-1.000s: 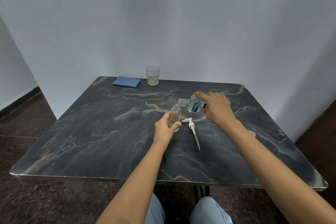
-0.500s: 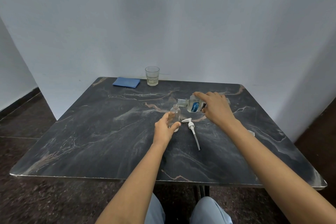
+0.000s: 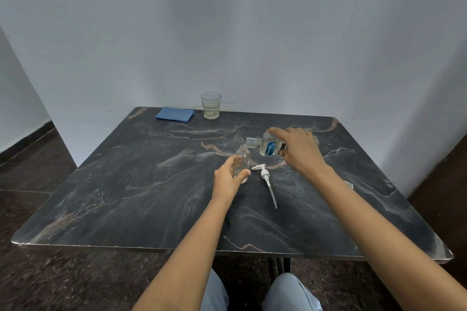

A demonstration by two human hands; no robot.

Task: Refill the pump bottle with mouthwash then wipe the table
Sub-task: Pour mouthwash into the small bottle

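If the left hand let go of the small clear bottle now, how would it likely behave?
The small clear bottle looks tall, narrow and nearly empty, so probably light and tippy. The mouthwash bottle neck hovers right at its mouth; a nudge could topple it. The left hand likely steadies it.

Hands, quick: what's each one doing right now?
Left hand: closed around the small clear pump bottle, steadying it upright.
Right hand: closed on the mouthwash bottle, tipped toward it.

left hand (image 3: pixel 228 176): fingers curled round the small pump bottle (image 3: pixel 243 162), arm reaching toward 12 o'clock | right hand (image 3: pixel 299 150): palm down, gripping the tipped mouthwash bottle (image 3: pixel 268 146), forearm angled toward 11 o'clock
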